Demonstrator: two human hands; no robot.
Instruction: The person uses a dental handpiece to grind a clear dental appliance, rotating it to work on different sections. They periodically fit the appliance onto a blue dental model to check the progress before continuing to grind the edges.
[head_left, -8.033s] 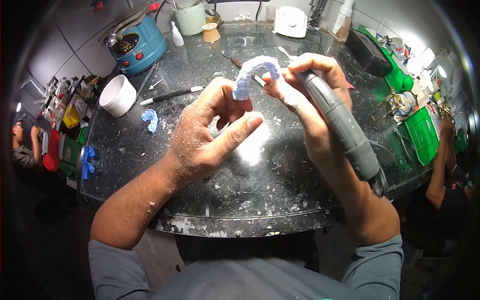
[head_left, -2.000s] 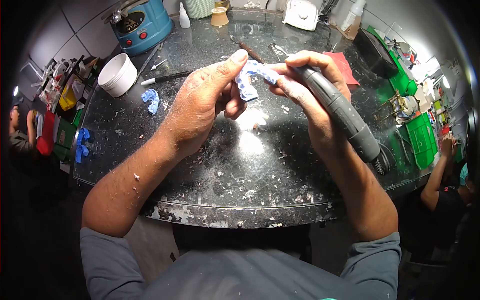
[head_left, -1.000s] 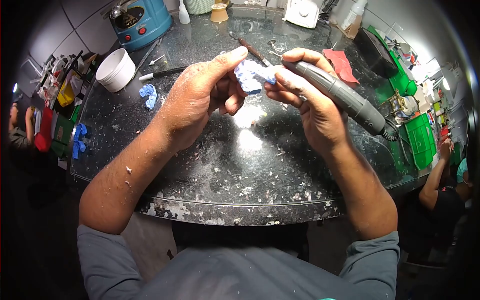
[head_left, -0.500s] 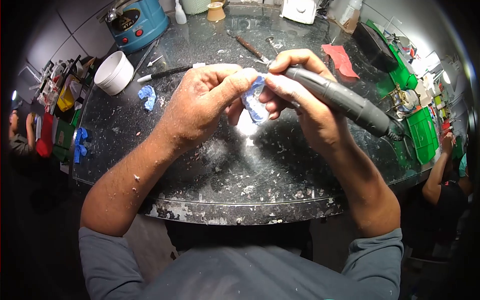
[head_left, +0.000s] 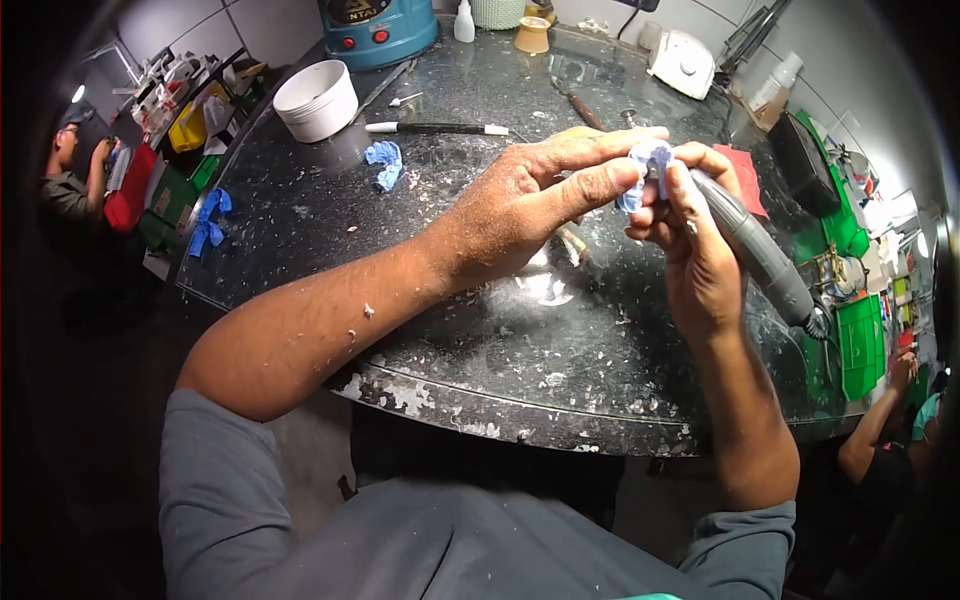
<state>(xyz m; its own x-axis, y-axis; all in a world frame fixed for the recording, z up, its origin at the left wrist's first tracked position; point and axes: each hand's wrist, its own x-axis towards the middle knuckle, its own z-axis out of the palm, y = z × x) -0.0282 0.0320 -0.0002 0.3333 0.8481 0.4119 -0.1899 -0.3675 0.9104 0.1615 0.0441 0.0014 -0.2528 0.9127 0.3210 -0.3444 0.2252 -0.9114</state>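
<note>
- Head view: the left hand pinches a pale blue arch between thumb and fingers, above the worktop.
- The right hand curls around a grey handpiece, fingertips at the arch.
- A red sheet lies beyond, partly hidden by the right hand.
- A brown-handled tool lies behind the left hand, which covers its near end.
- Well left: white tub, marker, two blue scraps.

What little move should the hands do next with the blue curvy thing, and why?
Perhaps turn the blue arch slightly with the left hand: both hands are at it, but the right hand also holds the gray tool.
</note>
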